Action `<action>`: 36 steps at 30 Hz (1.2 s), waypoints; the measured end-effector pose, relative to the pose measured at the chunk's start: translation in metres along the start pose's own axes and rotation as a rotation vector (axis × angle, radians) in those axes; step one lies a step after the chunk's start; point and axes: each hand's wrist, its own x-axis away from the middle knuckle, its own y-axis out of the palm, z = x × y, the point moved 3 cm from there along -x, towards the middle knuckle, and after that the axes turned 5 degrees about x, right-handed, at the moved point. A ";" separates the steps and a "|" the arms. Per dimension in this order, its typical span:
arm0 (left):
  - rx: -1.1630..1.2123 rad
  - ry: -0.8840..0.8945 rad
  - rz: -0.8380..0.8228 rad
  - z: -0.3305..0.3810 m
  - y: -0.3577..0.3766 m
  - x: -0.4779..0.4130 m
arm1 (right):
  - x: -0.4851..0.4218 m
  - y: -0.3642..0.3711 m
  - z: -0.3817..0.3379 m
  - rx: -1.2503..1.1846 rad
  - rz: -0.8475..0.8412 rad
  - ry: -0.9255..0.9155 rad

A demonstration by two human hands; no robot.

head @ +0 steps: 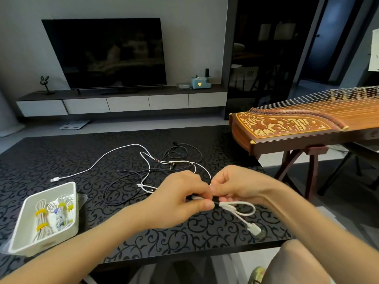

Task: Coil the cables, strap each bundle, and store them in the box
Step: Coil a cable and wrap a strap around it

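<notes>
The short white cable (245, 210) is held just above the table (61, 156), well to the right of the white box (44, 245) and nearer the front edge than the box's far end. It is folded into a small bundle. One loop and a white plug (254, 229) hang out on the side away from the box, and the plug rests on the table. A black strap (216, 200) crosses the bundle where the two hands meet.

The left hand (180, 201), on the box side of the bundle, has its grip closed, pinching the cable between thumb and curled fingers. The right hand (240, 187), on the far side from the box, also has its grip closed, its fingertips pinching the cable at the strap. Whether they press strap or cable cannot be told.

Inside the box lie coiled white bundles (42, 219), several of them bound with yellow straps (41, 212).

Beyond the box and to its right, loose black and white cables (151, 171) sprawl tangled across the table. Further right of the box, past the table's corner, a wooden zither (297, 128) stands on a frame. A dark television (106, 52) sits on a low cabinet far behind the box.
</notes>
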 end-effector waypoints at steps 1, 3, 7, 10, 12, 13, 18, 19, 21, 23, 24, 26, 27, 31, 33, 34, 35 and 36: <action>-0.022 0.020 0.005 0.001 0.001 0.002 | 0.005 -0.002 -0.008 0.118 0.029 0.035; -0.064 0.053 0.038 0.002 0.003 0.005 | 0.011 -0.005 -0.021 0.300 0.113 0.049; -0.194 0.027 0.100 -0.002 0.008 0.005 | 0.016 -0.005 -0.027 0.453 0.330 0.012; -0.256 -0.030 0.144 -0.007 0.013 0.003 | 0.013 -0.004 -0.022 0.392 0.432 -0.006; -0.276 -0.079 0.197 -0.011 0.016 0.001 | 0.010 -0.004 -0.020 0.352 0.491 -0.026; -0.277 -0.109 0.222 -0.012 0.017 0.000 | 0.008 -0.003 -0.019 0.335 0.521 -0.043; -0.127 -0.359 0.169 -0.020 0.022 -0.003 | 0.006 0.006 -0.006 0.604 0.646 -0.122; -0.069 -0.427 0.135 -0.024 0.026 -0.002 | 0.007 0.008 -0.003 0.710 0.663 -0.141; 0.121 -0.570 0.101 -0.031 0.032 0.000 | 0.009 0.013 0.006 0.906 0.713 -0.245; 0.422 -0.711 0.120 -0.037 0.034 0.003 | 0.012 0.019 0.015 1.090 0.810 -0.390; 0.539 -0.766 0.111 -0.040 0.034 0.004 | 0.012 0.022 0.021 1.166 0.858 -0.450; 0.654 -0.824 0.051 -0.047 0.035 0.005 | 0.009 0.024 0.029 1.284 0.925 -0.555; 0.690 -0.833 0.022 -0.051 0.037 0.005 | 0.006 0.024 0.030 1.323 0.945 -0.617; 0.879 -0.928 0.020 -0.058 0.037 0.004 | -0.006 0.020 0.029 1.426 0.907 -0.834; 0.955 -0.966 0.012 -0.060 0.033 0.006 | -0.016 0.024 0.033 1.542 0.879 -0.869; 0.983 -0.986 0.006 -0.063 0.030 0.008 | -0.021 0.027 0.034 1.573 0.884 -0.884; 0.985 -0.993 -0.018 -0.065 0.025 0.010 | -0.027 0.030 0.035 1.578 0.893 -0.890; 0.930 -0.994 -0.041 -0.068 0.018 0.013 | -0.035 0.033 0.036 1.556 0.896 -0.879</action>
